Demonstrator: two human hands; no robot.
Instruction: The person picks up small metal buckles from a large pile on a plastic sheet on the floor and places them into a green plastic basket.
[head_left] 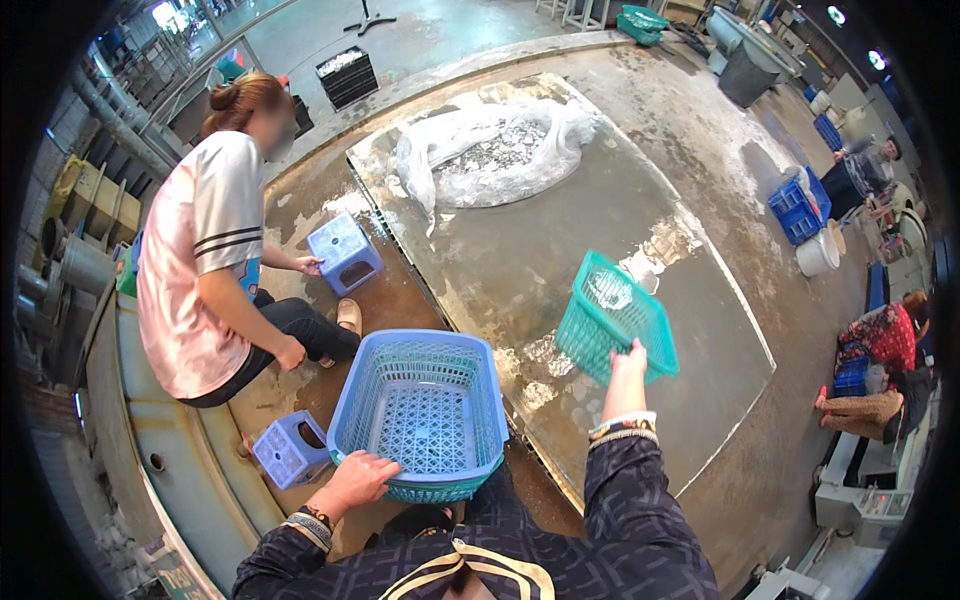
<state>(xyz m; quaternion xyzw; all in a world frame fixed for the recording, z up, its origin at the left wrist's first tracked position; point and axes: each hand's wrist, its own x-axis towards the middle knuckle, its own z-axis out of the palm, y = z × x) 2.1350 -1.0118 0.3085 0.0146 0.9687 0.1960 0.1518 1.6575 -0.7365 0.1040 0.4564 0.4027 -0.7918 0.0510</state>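
Note:
My right hand (pixel 628 372) grips the near rim of a teal plastic mesh basket (pixel 610 318), which is tilted over the grey platform. In front of me is a larger blue plastic basket (pixel 422 405) with nothing inside. A green basket (pixel 437 492) shows beneath it, apparently nested under it. At its near left corner my left hand (pixel 364 478) holds the rim, fingers curled over the edge. Farther off on the platform, a translucent plastic sheet (pixel 570 150) is bunched around a heap of small silvery pieces (pixel 500 148), too small to name.
To my left a crouching person (pixel 200 260) touches a blue stool (pixel 345 252); another blue stool (pixel 290 455) stands nearer. The wet, low platform (pixel 690 400) fills the middle. Black crates (pixel 346 78) stand beyond it. Blue crates (pixel 800 205) and other workers are far right.

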